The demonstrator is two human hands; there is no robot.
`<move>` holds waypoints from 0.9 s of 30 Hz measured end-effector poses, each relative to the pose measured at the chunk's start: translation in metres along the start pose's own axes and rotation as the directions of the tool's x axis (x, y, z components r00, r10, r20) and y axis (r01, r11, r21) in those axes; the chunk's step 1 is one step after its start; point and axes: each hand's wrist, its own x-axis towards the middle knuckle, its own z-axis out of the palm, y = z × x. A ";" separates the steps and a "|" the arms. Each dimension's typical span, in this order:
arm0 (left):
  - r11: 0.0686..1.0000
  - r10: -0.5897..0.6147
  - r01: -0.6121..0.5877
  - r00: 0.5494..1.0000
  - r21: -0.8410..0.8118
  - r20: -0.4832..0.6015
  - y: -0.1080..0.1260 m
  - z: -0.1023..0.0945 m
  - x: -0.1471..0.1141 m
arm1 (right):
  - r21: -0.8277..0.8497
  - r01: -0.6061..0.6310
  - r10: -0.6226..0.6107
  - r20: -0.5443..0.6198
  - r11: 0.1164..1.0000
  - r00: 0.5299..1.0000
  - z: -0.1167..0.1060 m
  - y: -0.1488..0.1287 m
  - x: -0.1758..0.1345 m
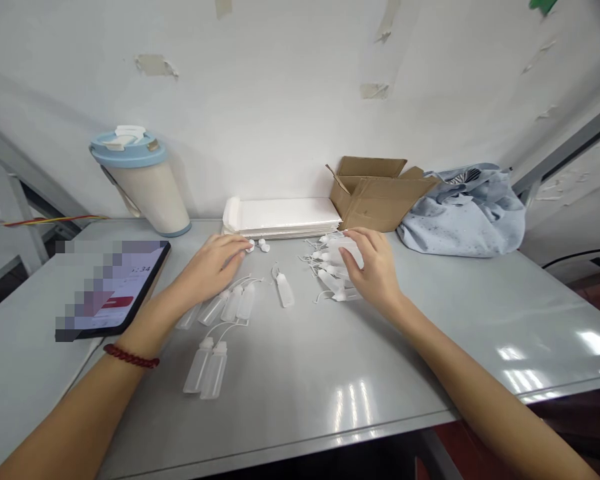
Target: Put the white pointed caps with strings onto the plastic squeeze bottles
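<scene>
Hands: left point(213, 263) above six laid-out bottles point(230, 303), right point(373, 263) on heap point(333, 263).

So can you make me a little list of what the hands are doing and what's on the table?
left hand: flat, fingertips at small white caps
right hand: resting on pile of small clear plastic squeeze bottles
loose bottles: lying on grey table
back: stack of white trays, brown cardboard box
left: blue-lidded cream tumbler, tablet

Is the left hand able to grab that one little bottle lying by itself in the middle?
Probably yes. The left hand rests flat on the table just beside the lone bottle, and only bare tabletop shows between them. The right hand is busy on the pile of bottles.
</scene>
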 end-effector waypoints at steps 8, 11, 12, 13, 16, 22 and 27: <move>0.999 0.011 -0.015 0.996 0.039 0.086 0.004 0.011 0.001 | 0.353 0.219 -0.316 0.244 0.910 0.917 -0.006 -0.079 -0.023; 0.999 0.013 -0.015 0.997 0.041 0.071 0.006 0.013 0.003 | 0.513 0.350 -0.549 0.308 0.783 0.777 -0.009 -0.110 -0.038; 0.999 0.012 -0.015 0.998 0.045 0.064 0.006 0.013 0.003 | 0.540 0.405 -0.627 0.326 0.738 0.708 -0.010 -0.117 -0.043; 0.999 0.011 -0.013 0.998 0.051 0.056 0.006 0.014 0.004 | 0.552 0.436 -0.672 0.349 0.711 0.653 -0.010 -0.123 -0.047; 0.998 0.010 -0.013 0.999 0.067 0.046 0.004 0.016 0.005 | 0.532 0.477 -0.709 0.435 0.700 0.555 -0.009 -0.129 -0.056; 0.998 -0.005 0.003 0.999 0.063 0.046 0.006 0.013 0.006 | 0.515 0.491 -0.711 0.487 0.703 0.508 -0.004 -0.127 -0.057; 0.994 -0.066 0.064 0.998 0.087 0.021 0.006 0.011 0.006 | 0.516 0.475 -0.700 0.489 0.713 0.521 -0.005 -0.128 -0.057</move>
